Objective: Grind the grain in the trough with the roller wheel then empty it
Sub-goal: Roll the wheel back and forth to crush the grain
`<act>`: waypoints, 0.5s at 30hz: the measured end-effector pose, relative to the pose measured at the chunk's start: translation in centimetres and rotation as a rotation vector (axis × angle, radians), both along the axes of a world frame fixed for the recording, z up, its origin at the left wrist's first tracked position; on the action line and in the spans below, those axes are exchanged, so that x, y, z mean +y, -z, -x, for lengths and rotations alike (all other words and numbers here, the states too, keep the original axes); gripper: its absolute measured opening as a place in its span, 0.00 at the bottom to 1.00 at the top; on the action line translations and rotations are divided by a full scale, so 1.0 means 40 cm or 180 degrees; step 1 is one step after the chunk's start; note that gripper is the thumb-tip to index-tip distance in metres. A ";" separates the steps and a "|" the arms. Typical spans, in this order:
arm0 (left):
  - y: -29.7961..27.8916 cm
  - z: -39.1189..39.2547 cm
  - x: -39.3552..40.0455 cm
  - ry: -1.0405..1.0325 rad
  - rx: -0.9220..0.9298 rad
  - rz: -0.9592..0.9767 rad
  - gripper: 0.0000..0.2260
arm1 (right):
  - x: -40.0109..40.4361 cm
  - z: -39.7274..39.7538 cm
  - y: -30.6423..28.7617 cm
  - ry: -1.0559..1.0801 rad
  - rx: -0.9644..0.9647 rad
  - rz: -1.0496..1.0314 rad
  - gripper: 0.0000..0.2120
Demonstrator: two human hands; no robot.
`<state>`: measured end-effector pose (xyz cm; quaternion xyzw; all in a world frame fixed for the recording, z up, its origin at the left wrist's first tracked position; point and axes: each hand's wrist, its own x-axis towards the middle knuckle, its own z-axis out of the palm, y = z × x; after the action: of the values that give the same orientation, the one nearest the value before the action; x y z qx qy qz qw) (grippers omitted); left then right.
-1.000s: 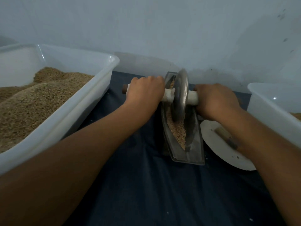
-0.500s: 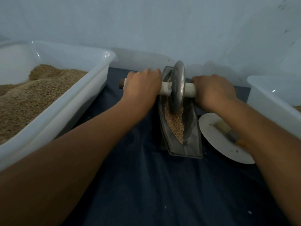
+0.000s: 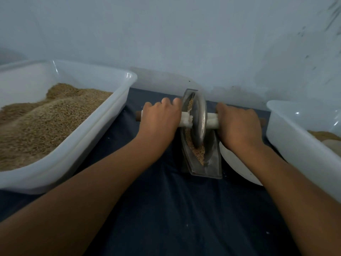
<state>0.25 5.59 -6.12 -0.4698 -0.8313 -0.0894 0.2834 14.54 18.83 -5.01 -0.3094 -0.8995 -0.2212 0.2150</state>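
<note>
Rolled farther: metal disc roller wheel [image 3: 198, 120] over coarse grain [image 3: 200, 152].

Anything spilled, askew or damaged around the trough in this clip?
Little stands out. A few pale specks lie on the dark cloth near the trough. The white wrap on the roller wheel's axle looks ragged beside the left hand.

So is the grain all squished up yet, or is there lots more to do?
Not finished. Grain already sits in the trough, so filling looks done. Grinding is in hand: the left hand and right hand grip the handle either side of the roller wheel, which stands in the trough. Whole kernels show, and emptying is left.
</note>
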 end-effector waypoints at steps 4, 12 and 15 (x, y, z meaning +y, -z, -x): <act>-0.002 0.006 0.005 0.0042 0.0061 -0.0034 0.13 | 0.012 0.012 0.009 0.0029 0.0053 0.0123 0.13; -0.006 0.019 0.017 0.0278 -0.0039 -0.0175 0.15 | 0.030 0.004 0.009 -0.0114 0.0113 0.0367 0.11; -0.007 0.017 0.012 0.0423 -0.0050 -0.0269 0.15 | 0.032 0.000 0.008 -0.0126 0.0154 0.0324 0.11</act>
<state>-0.44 6.07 -5.83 -0.5108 -0.7959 -0.1467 0.2899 14.54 20.12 -5.35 -0.3073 -0.9101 -0.1634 0.2250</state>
